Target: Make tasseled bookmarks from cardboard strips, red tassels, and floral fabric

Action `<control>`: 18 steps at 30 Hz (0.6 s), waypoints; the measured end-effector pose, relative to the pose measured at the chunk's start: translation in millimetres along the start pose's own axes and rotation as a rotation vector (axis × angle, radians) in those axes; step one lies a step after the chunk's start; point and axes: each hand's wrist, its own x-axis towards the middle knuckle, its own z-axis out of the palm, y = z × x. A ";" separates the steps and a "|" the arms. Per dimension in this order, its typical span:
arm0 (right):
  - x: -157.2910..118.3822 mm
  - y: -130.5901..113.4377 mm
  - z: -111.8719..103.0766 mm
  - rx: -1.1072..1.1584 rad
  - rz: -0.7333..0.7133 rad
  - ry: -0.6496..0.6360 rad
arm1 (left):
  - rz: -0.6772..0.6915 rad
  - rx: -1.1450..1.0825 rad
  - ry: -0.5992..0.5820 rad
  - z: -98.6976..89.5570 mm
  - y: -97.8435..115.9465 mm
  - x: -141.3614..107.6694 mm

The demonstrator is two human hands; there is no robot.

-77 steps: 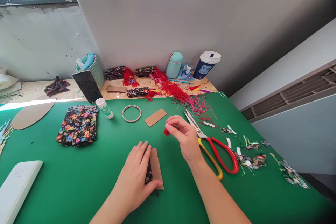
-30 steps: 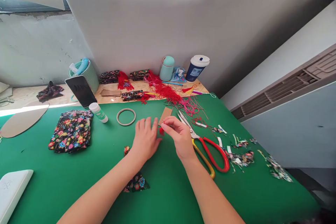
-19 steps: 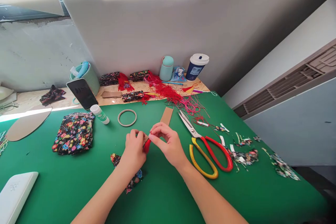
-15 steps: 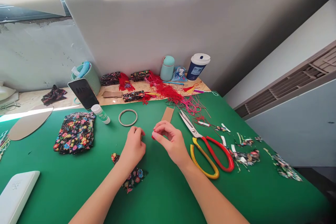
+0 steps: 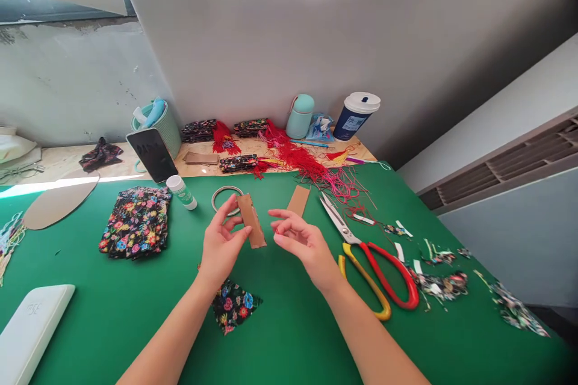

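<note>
My left hand [image 5: 224, 246] pinches a small brown cardboard strip [image 5: 253, 221] between thumb and fingers, held up tilted above the table. Close to its right is my right hand [image 5: 302, 243], thumb and fingers curled together around a tiny red bit that I cannot make out. Behind the right fingers a second cardboard strip [image 5: 298, 200] lies flat. A piece of black floral fabric [image 5: 235, 305] rests below my left wrist, partly covered by it. The metal-coloured ring [image 5: 215, 197] behind my left hand is partly hidden.
Large scissors [image 5: 368, 252] lie right of my right hand, beside fabric scraps [image 5: 440, 284]. Stacked floral fabric [image 5: 135, 221], a glue stick [image 5: 182, 192] and a propped phone [image 5: 152, 153] stand left. Red tassels [image 5: 298, 153], a flask [image 5: 300, 115] and a cup [image 5: 356, 115] line the back.
My left hand has turned and lifted, bringing the cardboard strip into sight. My right fingers have loosened slightly. The camera view has shifted, so things on the table appear a little displaced.
</note>
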 end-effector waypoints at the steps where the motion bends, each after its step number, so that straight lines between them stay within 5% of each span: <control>1: 0.1 -0.8 -0.5 0.038 0.064 -0.045 | -0.014 -0.026 0.030 1.1 0.3 -0.5; 5: -1.1 -1.8 3.7 0.177 0.234 -0.145 | -0.054 -0.058 0.108 4.3 1.8 -3.1; 18: -0.9 -1.7 5.5 0.383 0.362 -0.174 | -0.315 -0.367 0.142 4.1 8.3 -3.5</control>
